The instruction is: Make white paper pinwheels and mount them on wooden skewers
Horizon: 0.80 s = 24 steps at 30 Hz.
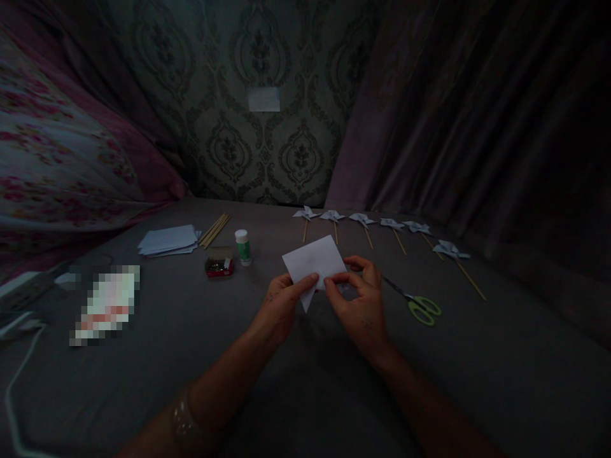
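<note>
A white sheet of paper [315, 259] is held up over a grey cloth-covered surface [305, 375], one corner pointing down between my hands. My left hand [281, 304] pinches its lower left edge with thumb and fingers closed. My right hand [359, 299] pinches the lower right edge, fingers curled around it. Green-handled scissors [420, 306] lie just right of my right hand.
Several paper pinwheels on wooden sticks [382, 226] lie in a row at the back right. A stack of white paper [169, 240], loose sticks [214, 230], a glue bottle [243, 247] and a small red box [219, 264] sit at the back left. A white cable [19, 369] runs along the left.
</note>
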{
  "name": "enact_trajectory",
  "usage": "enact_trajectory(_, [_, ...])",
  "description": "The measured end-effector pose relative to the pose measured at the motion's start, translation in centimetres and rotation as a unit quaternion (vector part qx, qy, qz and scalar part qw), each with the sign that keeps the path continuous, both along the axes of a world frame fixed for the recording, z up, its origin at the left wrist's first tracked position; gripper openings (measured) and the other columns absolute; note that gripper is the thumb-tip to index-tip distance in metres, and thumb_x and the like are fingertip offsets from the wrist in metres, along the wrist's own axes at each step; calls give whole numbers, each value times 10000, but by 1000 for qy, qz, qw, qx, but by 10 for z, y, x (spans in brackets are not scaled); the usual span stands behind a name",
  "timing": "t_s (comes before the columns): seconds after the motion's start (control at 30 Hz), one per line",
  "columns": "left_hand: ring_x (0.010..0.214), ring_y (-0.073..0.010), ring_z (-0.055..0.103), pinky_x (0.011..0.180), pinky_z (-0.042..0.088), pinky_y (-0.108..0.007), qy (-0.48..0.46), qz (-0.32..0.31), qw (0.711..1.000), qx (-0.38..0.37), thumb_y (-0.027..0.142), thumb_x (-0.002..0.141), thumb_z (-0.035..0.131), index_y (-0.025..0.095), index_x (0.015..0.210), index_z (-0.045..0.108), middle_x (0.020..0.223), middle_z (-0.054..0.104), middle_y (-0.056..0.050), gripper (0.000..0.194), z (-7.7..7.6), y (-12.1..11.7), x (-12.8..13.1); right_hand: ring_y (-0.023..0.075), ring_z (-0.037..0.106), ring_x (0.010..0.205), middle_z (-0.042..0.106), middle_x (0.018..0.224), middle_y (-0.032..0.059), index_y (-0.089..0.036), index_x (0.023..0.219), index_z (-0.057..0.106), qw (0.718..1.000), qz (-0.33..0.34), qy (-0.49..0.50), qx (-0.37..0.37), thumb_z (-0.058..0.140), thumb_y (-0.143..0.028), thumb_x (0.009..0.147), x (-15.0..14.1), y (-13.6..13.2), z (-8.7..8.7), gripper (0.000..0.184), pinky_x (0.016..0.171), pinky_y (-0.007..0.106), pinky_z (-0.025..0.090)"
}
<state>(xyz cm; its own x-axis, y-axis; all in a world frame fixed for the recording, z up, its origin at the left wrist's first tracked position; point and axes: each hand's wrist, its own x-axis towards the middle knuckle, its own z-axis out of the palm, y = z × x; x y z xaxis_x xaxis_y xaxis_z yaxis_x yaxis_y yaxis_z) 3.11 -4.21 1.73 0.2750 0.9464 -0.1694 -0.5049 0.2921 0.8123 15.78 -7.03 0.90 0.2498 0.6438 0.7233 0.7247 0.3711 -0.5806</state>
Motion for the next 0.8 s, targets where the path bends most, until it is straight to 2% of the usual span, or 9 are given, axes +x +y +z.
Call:
enact_trajectory(0.27, [648,-165,660,662,506,-254,9,10,1000,1,199,561,804,93,807,725,811,736,-109,279,-1,0,0,243,520,1035,549,1027,72,-207,681,634,1000,-3,0,-10,642,-247,735,0,0,0,68,905,434,398])
enact_trajectory(0.47, [710,-201,676,683,506,-269,15,17,1000,2,203,566,795,94,815,724,776,732,-110,281,-2,-1,1,242,520,1037,553,1023,72,-208,665,625,1000,2,7,-20,643,-257,735,-3,-1,-1,88,910,431,395])
enact_trajectory(0.6, [652,-193,666,639,504,-267,14,30,999,-33,163,553,771,89,809,707,732,722,-99,273,2,0,0,228,532,1025,560,1034,71,-207,703,628,997,39,57,-28,632,-304,752,2,0,4,109,904,405,406])
enact_trajectory(0.73, [526,-148,614,553,488,-247,14,25,994,-110,93,561,704,94,744,666,620,673,-55,187,10,3,-2,195,571,907,610,951,62,-203,830,631,984,76,151,-64,538,-348,827,23,8,7,172,830,374,436])
enact_trajectory(0.8, [469,-127,572,488,455,-231,27,16,990,-136,94,573,686,103,708,641,566,633,-32,142,12,5,-5,195,578,881,631,936,55,-211,916,628,982,93,138,-84,556,-332,819,35,13,7,172,827,387,434])
